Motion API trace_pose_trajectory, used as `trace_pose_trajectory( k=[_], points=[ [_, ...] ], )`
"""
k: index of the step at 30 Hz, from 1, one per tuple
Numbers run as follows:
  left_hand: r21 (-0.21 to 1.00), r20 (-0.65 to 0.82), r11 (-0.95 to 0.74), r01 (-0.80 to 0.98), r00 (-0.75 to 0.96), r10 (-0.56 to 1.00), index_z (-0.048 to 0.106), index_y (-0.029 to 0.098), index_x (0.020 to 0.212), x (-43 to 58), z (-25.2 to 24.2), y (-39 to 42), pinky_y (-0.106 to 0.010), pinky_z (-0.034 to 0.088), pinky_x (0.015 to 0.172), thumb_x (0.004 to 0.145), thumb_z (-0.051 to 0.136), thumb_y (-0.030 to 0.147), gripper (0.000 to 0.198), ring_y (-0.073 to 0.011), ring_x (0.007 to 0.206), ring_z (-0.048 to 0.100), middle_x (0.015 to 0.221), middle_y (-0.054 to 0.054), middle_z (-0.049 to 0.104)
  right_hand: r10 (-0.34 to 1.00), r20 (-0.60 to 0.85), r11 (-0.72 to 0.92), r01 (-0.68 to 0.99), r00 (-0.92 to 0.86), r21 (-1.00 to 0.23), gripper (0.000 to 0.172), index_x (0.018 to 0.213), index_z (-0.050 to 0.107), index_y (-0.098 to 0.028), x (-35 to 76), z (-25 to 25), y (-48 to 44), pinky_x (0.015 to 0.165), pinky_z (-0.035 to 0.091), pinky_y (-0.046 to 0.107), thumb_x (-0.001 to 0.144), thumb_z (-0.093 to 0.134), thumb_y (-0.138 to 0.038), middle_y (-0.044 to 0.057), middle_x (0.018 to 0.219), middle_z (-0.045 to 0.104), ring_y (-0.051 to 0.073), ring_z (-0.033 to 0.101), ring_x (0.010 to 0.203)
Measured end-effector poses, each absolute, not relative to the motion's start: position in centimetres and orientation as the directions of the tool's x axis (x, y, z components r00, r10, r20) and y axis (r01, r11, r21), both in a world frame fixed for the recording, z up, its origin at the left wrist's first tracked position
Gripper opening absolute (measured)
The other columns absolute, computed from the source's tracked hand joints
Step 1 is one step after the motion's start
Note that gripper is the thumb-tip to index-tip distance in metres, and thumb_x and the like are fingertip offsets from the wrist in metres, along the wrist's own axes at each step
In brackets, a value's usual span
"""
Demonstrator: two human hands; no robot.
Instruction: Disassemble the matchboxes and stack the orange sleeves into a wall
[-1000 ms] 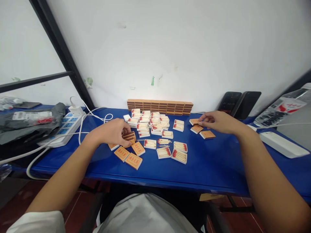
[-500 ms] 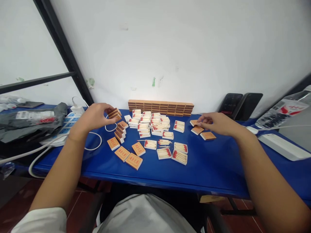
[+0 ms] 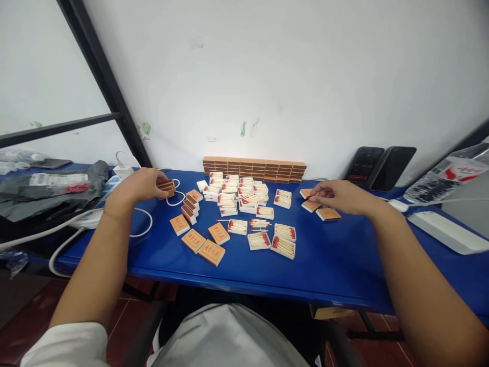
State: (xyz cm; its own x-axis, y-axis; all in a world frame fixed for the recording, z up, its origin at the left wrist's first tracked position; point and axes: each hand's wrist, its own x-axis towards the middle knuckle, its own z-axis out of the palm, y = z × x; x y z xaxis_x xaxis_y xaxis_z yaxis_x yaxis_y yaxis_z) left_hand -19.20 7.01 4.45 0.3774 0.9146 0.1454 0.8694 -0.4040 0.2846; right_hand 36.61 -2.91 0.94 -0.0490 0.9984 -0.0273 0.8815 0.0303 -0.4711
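The supporting surface is a blue table, with a low wall of stacked matchboxes standing along its rear edge. At centre lie grouped open match trays with loose matches nearby; flat printed matchboxes lie front left, further orange matchboxes to the right. Also noted: power strip at left; two phones, white bar and labelled bottle at right.

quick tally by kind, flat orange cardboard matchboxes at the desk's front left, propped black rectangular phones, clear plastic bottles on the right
Flat orange cardboard matchboxes, front left: 4
Propped black rectangular phones: 2
Clear plastic bottles, right: 1
Total: 7
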Motion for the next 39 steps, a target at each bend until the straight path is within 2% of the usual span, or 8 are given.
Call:
trace_pose_trajectory(
  k=[3,6,13,21,31,35,37,39],
  points=[
    [0.127,0.071,-0.290,0.948,0.283,0.956,0.077,0.017,0.086,-19.3,5.0,6.5,-0.030,0.039,0.068,0.075,0.076,0.055,0.039,-0.0209,0.073,0.064,0.077,-0.003,0.076,0.998,-0.028,0.032,0.868,-0.053,-0.496,0.038,0.090,0.075,-0.025,36.8,0.7,-2.8,0.082,0.057,0.050,0.079,0.072,-0.061,0.010,0.095,0.081,0.034,0.074,0.090],
    [0.086,0.102,-0.183,0.979,0.174,0.979,0.077,0.019,0.084,-19.4,5.4,6.3,-0.030,0.039,0.064,0.074,0.074,0.059,0.042,-0.0235,0.076,0.066,0.079,-0.006,0.077,0.998,-0.047,0.011,0.869,-0.039,-0.495,0.038,0.091,0.075,-0.026,36.9,0.6,-2.8,0.083,0.057,0.051,0.078,0.072,-0.061,0.011,0.098,0.081,0.036,0.074,0.093],
    [-0.049,0.063,0.098,0.994,-0.095,0.993,0.080,0.016,0.098,-20.5,5.5,6.8,-0.032,0.042,0.065,0.075,0.065,0.070,0.060,-0.0329,0.086,0.069,0.090,-0.015,0.076,0.996,-0.069,0.019,0.864,-0.062,-0.504,0.040,0.090,0.075,-0.025,36.8,0.6,-2.7,0.083,0.057,0.050,0.077,0.072,-0.062,0.011,0.095,0.081,0.035,0.074,0.091],
    [0.121,0.440,-0.161,0.979,0.092,0.893,0.077,0.020,0.111,-16.3,3.3,7.3,-0.034,0.047,0.076,0.087,0.059,0.065,0.054,-0.0320,0.099,0.071,0.106,-0.011,0.079,0.996,-0.066,0.014,0.863,-0.055,-0.506,0.042,0.090,0.074,-0.025,36.7,0.5,-2.7,0.082,0.057,0.049,0.076,0.071,-0.065,0.011,0.096,0.081,0.035,0.074,0.092],
    [0.016,0.394,-0.178,0.984,0.158,0.906,0.077,0.017,0.106,-13.8,0.1,9.6,-0.039,0.049,0.076,0.090,0.057,0.063,0.052,-0.0354,0.097,0.071,0.100,-0.016,0.077,0.992,-0.106,0.009,0.884,-0.066,-0.467,0.045,0.091,0.072,-0.024,35.8,0.5,-2.6,0.075,0.054,0.041,0.076,0.069,-0.066,0.008,0.090,0.081,0.030,0.073,0.086],
    [-0.036,0.378,-0.226,0.974,0.222,0.899,0.076,0.014,0.115,-13.8,0.1,9.8,-0.045,0.051,0.092,0.089,0.058,0.061,0.056,-0.0392,0.112,0.067,0.112,-0.020,0.076,0.992,-0.105,0.013,0.881,-0.071,-0.473,0.043,0.092,0.072,-0.024,35.6,0.7,-2.8,0.078,0.055,0.041,0.076,0.069,-0.064,0.008,0.093,0.082,0.031,0.074,0.089],
    [0.039,0.435,-0.314,0.949,0.267,0.860,0.075,0.013,0.121,-14.4,0.9,9.5,-0.048,0.049,0.102,0.087,0.061,0.061,0.060,-0.0389,0.120,0.064,0.122,-0.020,0.073,0.992,-0.109,0.010,0.882,-0.069,-0.470,0.042,0.092,0.072,-0.024,35.6,0.8,-2.8,0.078,0.055,0.041,0.077,0.068,-0.063,0.008,0.093,0.082,0.031,0.074,0.089],
    [0.224,0.408,-0.454,0.863,0.340,0.847,0.076,0.016,0.120,-15.3,2.2,8.7,-0.045,0.051,0.103,0.086,0.064,0.061,0.058,-0.0337,0.115,0.067,0.124,-0.016,0.074,0.992,-0.105,0.013,0.884,-0.070,-0.467,0.042,0.092,0.072,-0.024,35.7,0.8,-2.8,0.078,0.055,0.042,0.077,0.069,-0.063,0.008,0.092,0.081,0.031,0.074,0.089]
  ],
)
